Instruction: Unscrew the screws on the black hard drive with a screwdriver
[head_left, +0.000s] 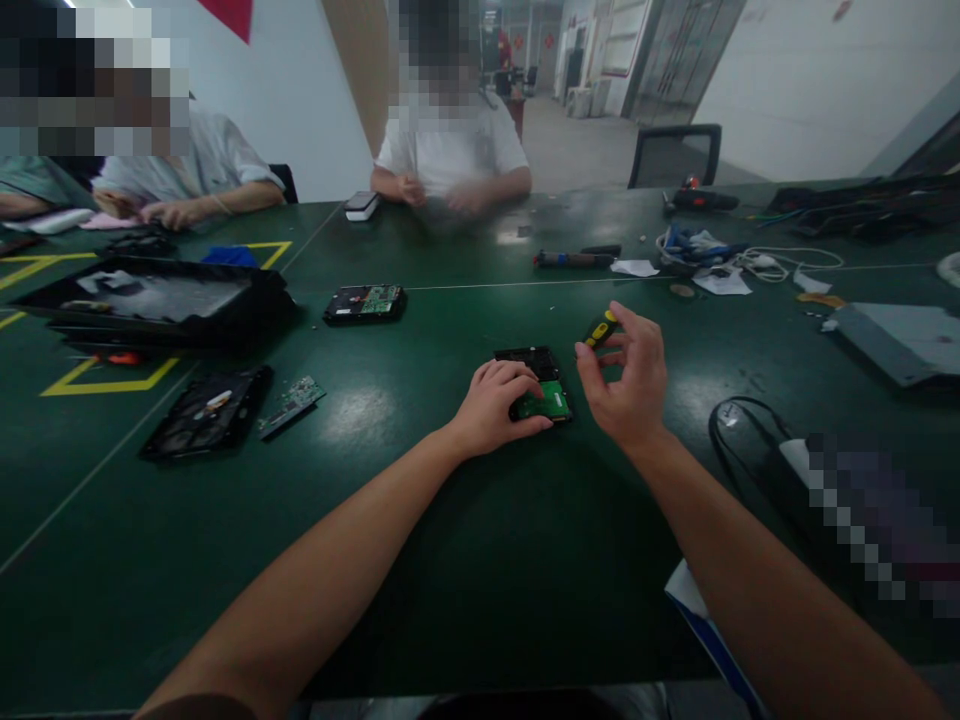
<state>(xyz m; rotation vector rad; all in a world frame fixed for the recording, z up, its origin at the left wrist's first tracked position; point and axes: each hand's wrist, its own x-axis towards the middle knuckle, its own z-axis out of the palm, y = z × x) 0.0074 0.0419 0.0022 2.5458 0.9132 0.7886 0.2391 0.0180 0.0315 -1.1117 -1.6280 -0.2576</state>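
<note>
A hard drive (555, 400) lies on the table in front of me, its green circuit board facing up. My left hand (501, 405) grips it from the left, the thumb along the near edge and the fingers curled over its top, hiding part of it. Just to the right and above the table, my right hand (626, 375) pinches a short yellow-and-black screwdriver (600, 329) between thumb and fingers. The screwdriver is tilted, and its tip cannot be made out. Farther left on the table sits another hard drive (365, 303), apart from both hands.
Left are a black plastic frame (206, 412), a loose circuit board (294, 403) and stacked black trays (165, 300). An electric screwdriver (576, 258), cables (787, 262) and a grey metal box (900, 342) lie right. Co-workers (454, 155) sit across the green table (390, 560).
</note>
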